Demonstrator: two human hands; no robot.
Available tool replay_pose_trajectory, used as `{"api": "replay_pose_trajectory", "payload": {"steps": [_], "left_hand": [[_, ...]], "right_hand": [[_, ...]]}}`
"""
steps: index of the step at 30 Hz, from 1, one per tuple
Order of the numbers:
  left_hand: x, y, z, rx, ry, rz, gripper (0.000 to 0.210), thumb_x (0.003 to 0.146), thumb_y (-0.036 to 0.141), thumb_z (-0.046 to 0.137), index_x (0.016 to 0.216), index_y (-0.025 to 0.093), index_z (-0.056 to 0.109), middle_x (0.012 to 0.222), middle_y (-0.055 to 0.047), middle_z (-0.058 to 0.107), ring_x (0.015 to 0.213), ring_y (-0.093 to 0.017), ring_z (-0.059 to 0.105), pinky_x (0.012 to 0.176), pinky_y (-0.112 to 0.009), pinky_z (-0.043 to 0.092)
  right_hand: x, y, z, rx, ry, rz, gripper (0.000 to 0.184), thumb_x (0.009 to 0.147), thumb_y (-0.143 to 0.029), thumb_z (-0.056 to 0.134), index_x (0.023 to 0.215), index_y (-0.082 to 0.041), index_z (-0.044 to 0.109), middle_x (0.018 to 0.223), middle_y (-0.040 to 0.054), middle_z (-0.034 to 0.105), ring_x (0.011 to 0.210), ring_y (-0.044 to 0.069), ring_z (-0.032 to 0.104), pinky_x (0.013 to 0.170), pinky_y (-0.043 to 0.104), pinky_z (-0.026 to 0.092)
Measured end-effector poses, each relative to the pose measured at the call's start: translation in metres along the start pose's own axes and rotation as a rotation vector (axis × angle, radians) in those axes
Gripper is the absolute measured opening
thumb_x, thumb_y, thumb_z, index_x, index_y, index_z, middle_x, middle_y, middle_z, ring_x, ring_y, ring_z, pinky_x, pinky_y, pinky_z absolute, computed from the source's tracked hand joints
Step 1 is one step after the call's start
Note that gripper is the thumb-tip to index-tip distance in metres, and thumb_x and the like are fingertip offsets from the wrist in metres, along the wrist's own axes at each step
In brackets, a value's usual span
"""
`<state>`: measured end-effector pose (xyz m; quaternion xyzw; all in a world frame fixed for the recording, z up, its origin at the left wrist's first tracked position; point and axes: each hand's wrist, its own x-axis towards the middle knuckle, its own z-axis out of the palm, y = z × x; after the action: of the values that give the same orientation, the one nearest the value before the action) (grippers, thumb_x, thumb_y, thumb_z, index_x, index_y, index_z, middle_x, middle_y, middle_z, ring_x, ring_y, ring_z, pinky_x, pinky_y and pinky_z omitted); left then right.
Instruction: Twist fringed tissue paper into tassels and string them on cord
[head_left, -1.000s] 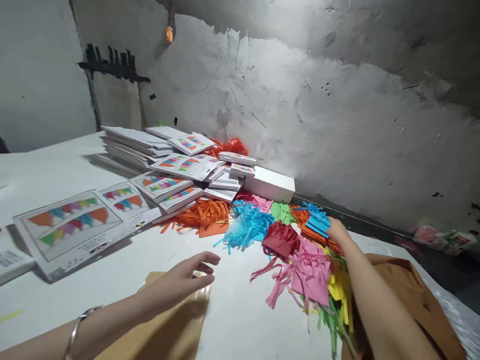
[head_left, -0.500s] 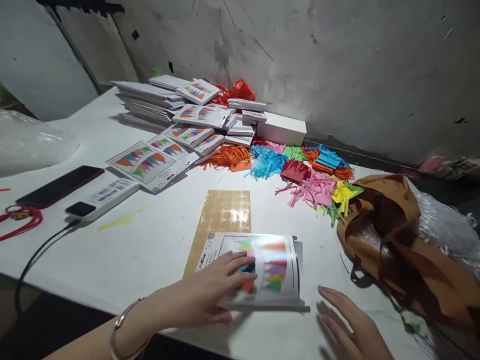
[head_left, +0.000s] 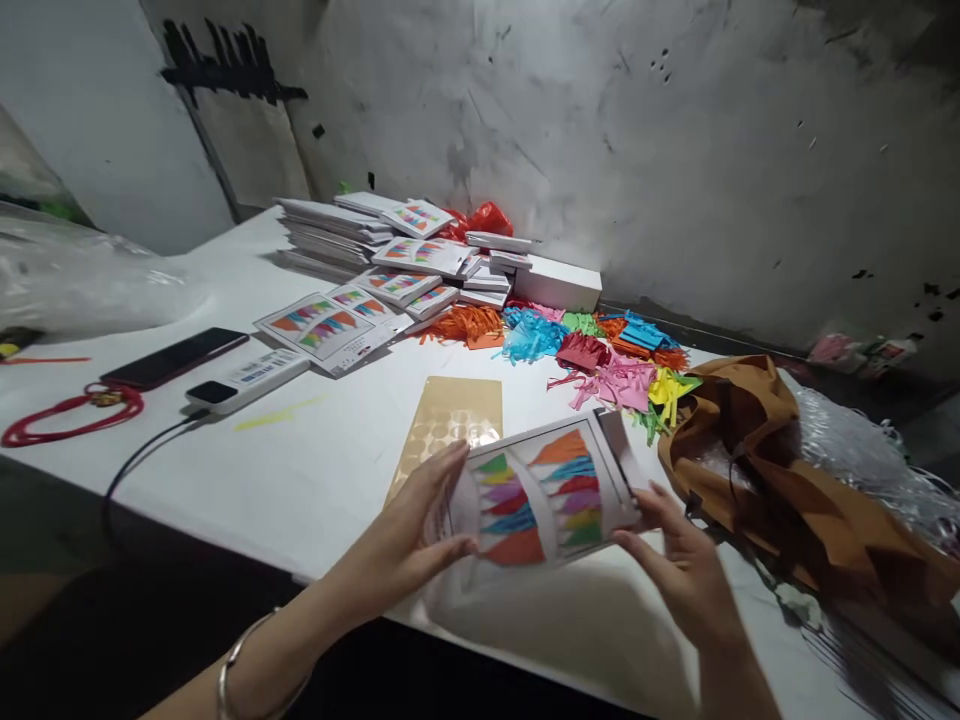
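Between my two hands is a flat white cardboard box (head_left: 541, 505) printed with coloured tassel bunting, tilted and raised off the table's front part. My left hand (head_left: 420, 525) grips its left end, thumb on the front face and fingers along the upper edge. At the right end, my right hand (head_left: 671, 550) pinches the lower corner near what looks like an end flap (head_left: 619, 445). Behind the box lies a tan sheet of round clear stickers (head_left: 450, 410), its lower part hidden by my left hand and the box.
Coloured tissue tassels (head_left: 592, 365) lie in a row behind. Similar printed boxes (head_left: 420, 255) are piled at the back beside a white box (head_left: 559, 284). A phone (head_left: 176, 357) and power bank (head_left: 247, 382) with cable sit left; a brown bag (head_left: 735, 420) stands right.
The box has come up off the table and tilted. My left hand went from lying on it to gripping its left end; my right hand moved in and took the right end.
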<state>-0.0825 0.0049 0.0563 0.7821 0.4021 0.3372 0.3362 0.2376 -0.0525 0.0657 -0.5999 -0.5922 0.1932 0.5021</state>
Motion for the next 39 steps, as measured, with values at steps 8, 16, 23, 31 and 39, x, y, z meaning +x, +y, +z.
{"api": "replay_pose_trajectory", "payload": {"steps": [8,16,23,31,39], "left_hand": [[0.049,0.061,0.012,-0.546,-0.117,-0.084,0.043,0.078,0.045,0.077,0.111,0.018,0.07,0.111,-0.009,0.074,0.103,-0.034,0.067,0.088,-0.042,0.056],[0.031,0.028,0.074,-0.724,0.103,0.092,0.079,0.073,0.049,0.083,0.141,0.028,0.048,0.136,-0.013,0.06,0.119,-0.039,0.059,0.095,-0.045,0.053],[0.035,0.033,0.066,-0.72,-0.118,0.056,0.054,0.081,0.042,0.079,0.128,0.022,0.06,0.128,-0.013,0.068,0.116,-0.037,0.062,0.098,-0.044,0.052],[0.045,0.049,0.064,-1.016,-0.077,-0.275,0.057,0.073,0.04,0.084,0.124,0.021,0.064,0.114,-0.009,0.075,0.109,-0.034,0.067,0.093,-0.042,0.053],[0.057,0.017,0.077,-1.269,-0.121,-0.8,0.054,0.084,0.046,0.07,0.125,0.012,0.064,0.11,-0.015,0.077,0.104,-0.033,0.072,0.089,-0.041,0.057]], "right_hand": [[0.047,-0.096,-0.061,-0.18,-0.001,-0.668,0.072,0.087,-0.033,0.072,0.149,-0.046,0.038,0.158,-0.0011,0.038,0.148,0.029,0.032,0.121,0.058,0.022],[-0.013,0.008,0.057,0.222,0.146,0.03,0.07,0.077,-0.05,0.077,0.136,-0.026,0.047,0.129,0.0111,0.064,0.117,0.032,0.063,0.095,0.047,0.054],[-0.027,0.019,0.071,0.236,0.256,0.124,0.066,0.068,-0.05,0.08,0.122,-0.024,0.052,0.12,0.009,0.067,0.106,0.03,0.065,0.086,0.04,0.055],[-0.007,0.006,0.048,0.217,0.131,0.15,0.078,0.077,-0.056,0.074,0.141,-0.024,0.041,0.118,0.0086,0.07,0.103,0.029,0.069,0.086,0.039,0.056],[0.023,0.016,0.09,-0.586,-0.24,-0.05,0.075,0.096,-0.061,0.043,0.156,-0.017,0.031,0.166,0.0108,0.015,0.154,0.033,0.009,0.122,0.061,0.009]]}}
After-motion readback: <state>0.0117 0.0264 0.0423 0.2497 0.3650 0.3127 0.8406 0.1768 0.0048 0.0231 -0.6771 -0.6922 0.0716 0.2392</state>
